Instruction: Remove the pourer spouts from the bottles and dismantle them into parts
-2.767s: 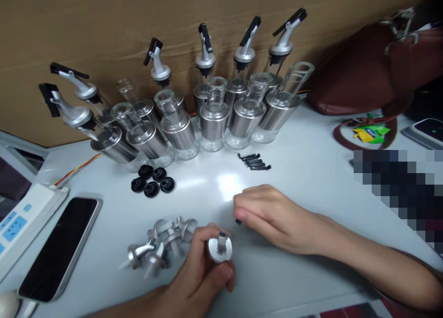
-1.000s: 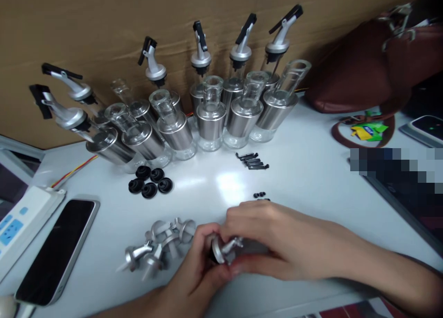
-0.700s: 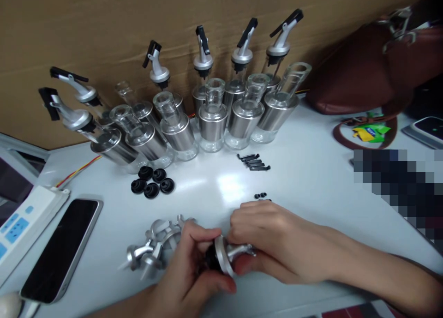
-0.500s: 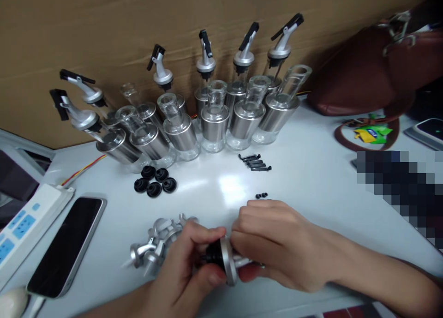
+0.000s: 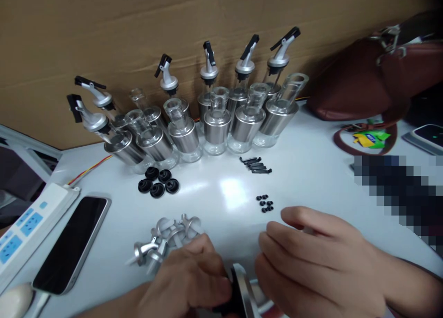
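Pourer top (image 5: 244, 290) right down at the bottom edge of the view, low over the near side of the table (image 5: 207, 189), lying over sideways, and both hands are on the scene! Left hand (image 5: 188, 276) is wrapped about its black base, thumb pressed along it, a closed grip. Across on the other side of the silver collar comes the right hand (image 5: 318, 262), fingers curled over the spout, the forefinger lifted clear of the rest — its thumb and fingertips are mostly hidden, so whether it grips cannot be told.

Just beyond the left hand sits a jumble of silver spout pieces (image 5: 175, 232), leaning on one another. Farther up, five black stoppers (image 5: 164, 175) huddle in a cluster; across from them, a few black levers (image 5: 258, 165) lie side by side, with six tiny black caps (image 5: 262, 203) between those and the right hand.

And what a back row! Six bottles wearing silver pourers with black levers (image 5: 169, 81), six open-necked bottles (image 5: 217, 124) mixed in among them, all before a cardboard wall (image 5: 207, 13). Out on the left wing, a dark-screened phone (image 5: 71, 244) lies beside a white power strip (image 5: 34, 225); far right, a brown bag (image 5: 360, 82) slumps behind a yellow-and-green packet (image 5: 370, 139).
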The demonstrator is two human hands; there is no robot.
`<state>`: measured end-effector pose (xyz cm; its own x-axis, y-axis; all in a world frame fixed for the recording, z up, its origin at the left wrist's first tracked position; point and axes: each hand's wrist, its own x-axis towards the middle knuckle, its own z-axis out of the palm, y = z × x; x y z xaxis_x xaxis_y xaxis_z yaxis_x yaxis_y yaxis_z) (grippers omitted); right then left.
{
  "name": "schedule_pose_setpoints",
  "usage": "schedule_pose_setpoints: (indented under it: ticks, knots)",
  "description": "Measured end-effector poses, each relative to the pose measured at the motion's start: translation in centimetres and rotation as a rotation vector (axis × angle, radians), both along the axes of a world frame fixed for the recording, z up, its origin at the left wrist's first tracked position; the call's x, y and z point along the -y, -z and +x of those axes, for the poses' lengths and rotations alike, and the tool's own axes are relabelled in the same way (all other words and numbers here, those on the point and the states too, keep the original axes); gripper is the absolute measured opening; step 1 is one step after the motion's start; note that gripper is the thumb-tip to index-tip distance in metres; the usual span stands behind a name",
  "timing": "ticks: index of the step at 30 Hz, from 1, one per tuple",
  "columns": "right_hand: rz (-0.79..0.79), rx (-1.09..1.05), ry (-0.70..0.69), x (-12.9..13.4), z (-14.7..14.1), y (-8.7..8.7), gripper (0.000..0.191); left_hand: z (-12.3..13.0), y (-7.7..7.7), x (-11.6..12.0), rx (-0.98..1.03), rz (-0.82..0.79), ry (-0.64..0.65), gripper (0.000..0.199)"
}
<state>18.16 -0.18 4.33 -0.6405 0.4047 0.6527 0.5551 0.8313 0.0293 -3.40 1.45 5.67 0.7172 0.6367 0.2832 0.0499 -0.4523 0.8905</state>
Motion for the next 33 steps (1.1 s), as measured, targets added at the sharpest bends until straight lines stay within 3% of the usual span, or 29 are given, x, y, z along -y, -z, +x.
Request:
schedule_pose_setpoints:
  ticks: [3,6,10,12,17,19,20,22,23,26,28,30,32,33]
  knots:
    - [-0.077,-0.084,-0.084,-0.7,-0.4,0.0,0.045,0.2,-0.6,-0.5,-0.112,0.135,0.040,0.043]
    - [-0.251,-0.129,-0.159,-1.3,-0.8,-0.6,0.051,0.6,-0.9,-0.5,-0.151,0.265,-0.004,0.046]
    - [-0.586,-0.261,-0.245,-1.5,-1.0,-1.6,0.051,0.1,-0.8,-0.4,-0.284,0.261,-0.065,0.043]
    - [-0.857,-0.323,-0.294,-1.6,-1.1,-1.9,0.048,-0.5,-0.9,-0.4,-0.286,0.274,-0.062,0.038]
    - [-1.903,-0.629,-0.417,-1.3,-1.9,-1.7,0.049,-1.4,-2.8,-0.5,-0.376,0.485,-0.109,0.033]
    - [-2.156,-0.781,-0.490,-1.0,-2.4,-1.5,0.049,-1.5,-3.8,-0.7,-0.439,0.577,-0.123,0.032]
    - [-2.200,-0.821,-0.506,-0.8,-2.7,-1.6,0.048,-1.5,-4.3,-0.9,-0.468,0.621,-0.117,0.031]
    - [-2.116,-0.770,-0.456,-0.5,-3.0,-1.9,0.044,-1.8,-4.8,-1.4,-0.511,0.691,-0.062,0.030]
    - [-1.983,-0.692,-0.390,-0.3,-3.0,-2.2,0.042,-2.1,-5.0,-1.8,-0.518,0.698,0.005,0.028]
    - [-1.342,-0.385,-0.195,0.1,-2.8,-2.5,0.033,-3.4,-5.1,-2.9,-0.444,0.526,0.154,0.019]
    - [-0.886,-0.207,-0.098,0.4,-2.5,-1.9,0.031,-4.7,-4.9,-4.0,-0.338,0.413,0.070,0.012]
    - [-0.544,-0.049,0.036,0.6,-2.5,-0.4,0.030,-6.0,-4.4,-5.2,-0.323,0.413,-0.171,0.008]
    - [-0.388,0.082,0.167,0.9,-2.7,1.4,0.025,-7.0,-3.8,-6.7,-0.542,0.461,-0.349,0.011]
    - [-0.360,0.133,0.195,0.9,-3.0,2.3,0.022,-7.2,-3.5,-7.4,-0.685,0.459,-0.377,0.015]
